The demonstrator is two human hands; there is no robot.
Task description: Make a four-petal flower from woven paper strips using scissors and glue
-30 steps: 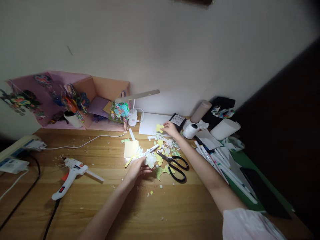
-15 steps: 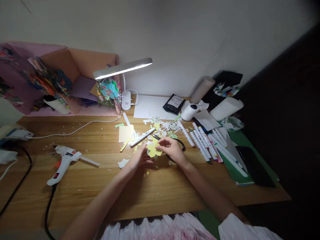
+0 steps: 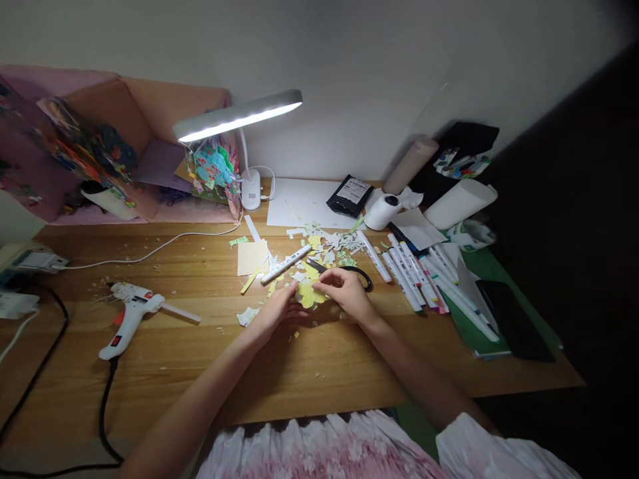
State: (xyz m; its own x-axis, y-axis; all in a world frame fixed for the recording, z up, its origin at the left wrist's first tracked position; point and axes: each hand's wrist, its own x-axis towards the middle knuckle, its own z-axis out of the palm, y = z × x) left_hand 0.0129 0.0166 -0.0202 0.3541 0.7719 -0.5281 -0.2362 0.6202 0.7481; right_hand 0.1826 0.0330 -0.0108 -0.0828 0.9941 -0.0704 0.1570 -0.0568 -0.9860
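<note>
Far left of the desk lamp (image 3: 238, 116), a hot glue gun (image 3: 130, 313) lies untouched. Below the lamp, left hand (image 3: 279, 307) and right hand (image 3: 344, 291) pinch a yellow paper cutout (image 3: 308, 293) between them. Scraps (image 3: 329, 249) and the scissors (image 3: 314, 265) lying beside them suggest the cutting is mostly done and the gluing is not.

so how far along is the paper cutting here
Much cutting looks done: paper scraps litter the desk and the scissors lie set down. In hand: the left hand and right hand both pinch a yellow paper cutout. Left, probably: the glue gun lies untouched and the white sheet looks blank.
</note>
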